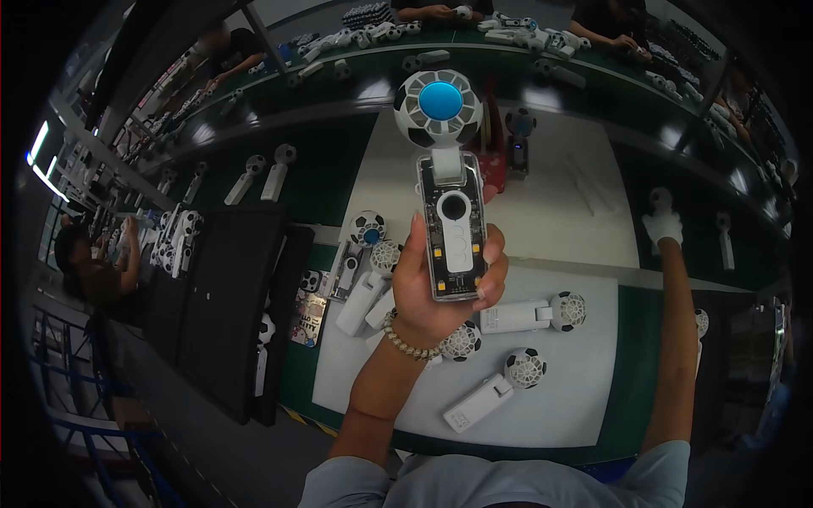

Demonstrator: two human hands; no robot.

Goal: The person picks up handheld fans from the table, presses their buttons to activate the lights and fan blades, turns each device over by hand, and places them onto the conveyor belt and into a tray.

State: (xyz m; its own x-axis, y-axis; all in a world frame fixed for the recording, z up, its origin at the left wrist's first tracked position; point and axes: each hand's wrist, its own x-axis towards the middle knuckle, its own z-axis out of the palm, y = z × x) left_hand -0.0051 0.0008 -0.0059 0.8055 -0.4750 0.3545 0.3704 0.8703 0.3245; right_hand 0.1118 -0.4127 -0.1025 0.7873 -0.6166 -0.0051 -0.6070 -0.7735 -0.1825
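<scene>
My left hand [440, 292] is bare, with a beaded bracelet, and holds up a handheld fan [455, 229]. Its football-patterned round head has a blue disc in the centre; the handle's clear front shows a dark circuit board with yellow parts. My right hand [663, 229], in a white glove, reaches far right and closes on a second football-headed fan [660, 199]; the glove hides most of its handle. Below my left hand, several white fans lie on the white mat, among them one fan [483, 402] near the front and another [529, 316] behind it.
A green conveyor [339, 93] crosses behind the pale board [559, 220], carrying more fans. One dark fan [518, 144] stands upright beside a red object [489, 161]. A phone in a patterned case [310, 317] lies left of the mat [559, 406]. Co-workers sit at the far side and left.
</scene>
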